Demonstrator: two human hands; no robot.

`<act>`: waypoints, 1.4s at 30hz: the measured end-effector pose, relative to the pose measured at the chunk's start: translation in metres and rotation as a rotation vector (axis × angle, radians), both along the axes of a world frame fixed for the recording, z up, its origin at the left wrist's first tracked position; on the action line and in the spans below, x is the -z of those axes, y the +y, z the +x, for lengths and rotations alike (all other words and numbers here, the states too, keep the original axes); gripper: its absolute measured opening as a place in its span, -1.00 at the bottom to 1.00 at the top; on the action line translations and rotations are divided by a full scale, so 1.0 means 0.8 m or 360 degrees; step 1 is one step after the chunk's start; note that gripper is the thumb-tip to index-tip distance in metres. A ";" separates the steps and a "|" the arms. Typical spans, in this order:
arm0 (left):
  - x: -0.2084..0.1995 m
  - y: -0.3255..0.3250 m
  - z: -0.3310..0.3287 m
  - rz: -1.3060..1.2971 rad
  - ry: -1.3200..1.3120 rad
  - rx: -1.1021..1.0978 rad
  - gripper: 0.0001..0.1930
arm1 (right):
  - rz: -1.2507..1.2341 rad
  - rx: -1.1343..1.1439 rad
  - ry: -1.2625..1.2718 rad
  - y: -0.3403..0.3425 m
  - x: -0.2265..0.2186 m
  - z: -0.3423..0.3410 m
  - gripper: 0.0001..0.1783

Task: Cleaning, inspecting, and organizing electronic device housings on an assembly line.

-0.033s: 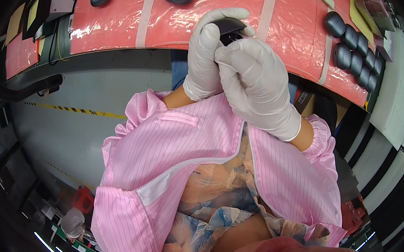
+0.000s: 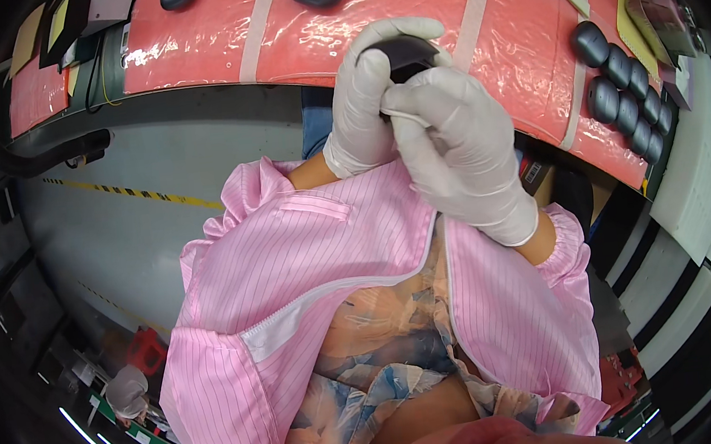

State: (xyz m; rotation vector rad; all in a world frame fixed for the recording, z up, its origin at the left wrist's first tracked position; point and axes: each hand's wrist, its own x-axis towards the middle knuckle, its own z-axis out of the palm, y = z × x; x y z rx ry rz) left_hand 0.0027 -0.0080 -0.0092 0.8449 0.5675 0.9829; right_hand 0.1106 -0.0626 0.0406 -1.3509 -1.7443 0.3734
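Black case (image 2: 405, 51) sits w/ long axis approx. L-R, partly hidden.

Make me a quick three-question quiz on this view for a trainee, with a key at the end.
1. True or false: the right hand wears a white glove.
2. Which hand wraps around the dark rounded case: A, left; or B, right?
3. Fill in: the cluster of dark cases lies toward the person's ____ end of the red mat.

Key:
1. True.
2. A, the left hand.
3. Right.
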 end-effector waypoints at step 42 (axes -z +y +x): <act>-0.024 0.013 0.005 -0.0751 -0.0250 -0.0140 -0.33 | 0.0090 0.0073 -0.0647 0.006 0.016 0.037 -0.67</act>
